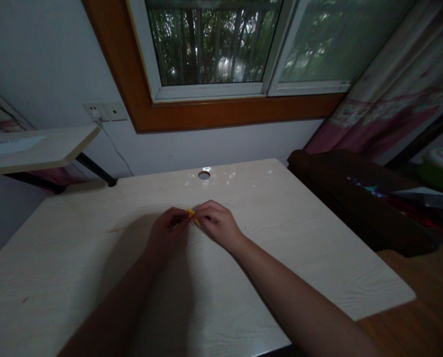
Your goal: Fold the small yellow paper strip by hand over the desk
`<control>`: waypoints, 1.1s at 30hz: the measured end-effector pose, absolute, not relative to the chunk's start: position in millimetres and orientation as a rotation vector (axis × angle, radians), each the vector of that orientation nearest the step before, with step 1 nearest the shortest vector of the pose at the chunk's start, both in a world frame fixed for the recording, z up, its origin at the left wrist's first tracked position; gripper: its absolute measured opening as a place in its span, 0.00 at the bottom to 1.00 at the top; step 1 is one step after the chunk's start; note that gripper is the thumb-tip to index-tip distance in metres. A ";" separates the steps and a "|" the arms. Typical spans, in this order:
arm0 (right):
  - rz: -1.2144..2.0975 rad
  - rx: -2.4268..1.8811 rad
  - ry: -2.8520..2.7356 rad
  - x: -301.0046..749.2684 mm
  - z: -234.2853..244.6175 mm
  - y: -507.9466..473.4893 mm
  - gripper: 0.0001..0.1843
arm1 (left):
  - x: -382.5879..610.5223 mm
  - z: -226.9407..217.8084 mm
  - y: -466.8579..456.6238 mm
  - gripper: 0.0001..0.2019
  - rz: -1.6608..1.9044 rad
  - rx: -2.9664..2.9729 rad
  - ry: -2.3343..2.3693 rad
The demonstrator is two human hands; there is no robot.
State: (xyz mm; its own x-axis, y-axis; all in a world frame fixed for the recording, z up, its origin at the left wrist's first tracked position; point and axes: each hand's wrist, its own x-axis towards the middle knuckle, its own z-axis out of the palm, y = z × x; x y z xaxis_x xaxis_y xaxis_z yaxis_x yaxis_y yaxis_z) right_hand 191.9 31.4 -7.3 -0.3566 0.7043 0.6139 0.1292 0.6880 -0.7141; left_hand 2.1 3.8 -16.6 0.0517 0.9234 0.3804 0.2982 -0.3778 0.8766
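Note:
Over the middle of the pale wood-grain desk [299,223], my two hands meet fingertip to fingertip at a small yellow thing [191,212]. It looks thin, with narrow ends sticking out above and below the fingers; its kind is too small to make out. My left hand [169,225] pinches it from the left, thumb and fingers pressed together. From the other side my right hand [219,223] closes on it in a similar pinch. Most of the yellow thing is hidden behind the fingers.
A round cable hole [204,175] sits near the desk's back edge. At left, a raised shelf [65,148] stands on black legs. A white cord [113,144] runs down from the wall socket [103,112]. Dark wooden furniture [336,198] borders the right side.

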 end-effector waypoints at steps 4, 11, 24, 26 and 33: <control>0.734 -0.771 -1.785 190.8 -7.7 29.8 0.07 | 1.8 -15.5 3.3 0.06 1.394 1.763 1.261; 0.819 -0.872 -1.829 190.9 -8.6 32.5 0.06 | 2.7 -17.0 3.3 0.05 1.362 1.812 1.241; 0.880 -0.849 -1.909 190.1 -12.2 31.5 0.07 | 4.4 -13.8 2.8 0.06 1.295 1.629 1.218; 0.902 -0.864 -1.894 189.9 -12.3 31.3 0.08 | 4.4 -14.2 3.7 0.07 1.299 1.550 1.221; 0.850 -0.790 -1.922 191.5 -10.4 31.8 0.07 | 3.5 -14.2 5.6 0.11 1.325 1.346 1.245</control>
State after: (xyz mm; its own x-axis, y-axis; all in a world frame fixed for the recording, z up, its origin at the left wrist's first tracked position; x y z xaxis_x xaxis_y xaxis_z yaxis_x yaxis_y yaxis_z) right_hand 191.5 31.8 -10.4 -0.4232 0.7849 0.4525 0.1931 0.5661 -0.8014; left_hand 3.5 5.6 -14.2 -0.0579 0.9875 0.1465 0.0851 -0.1414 0.9863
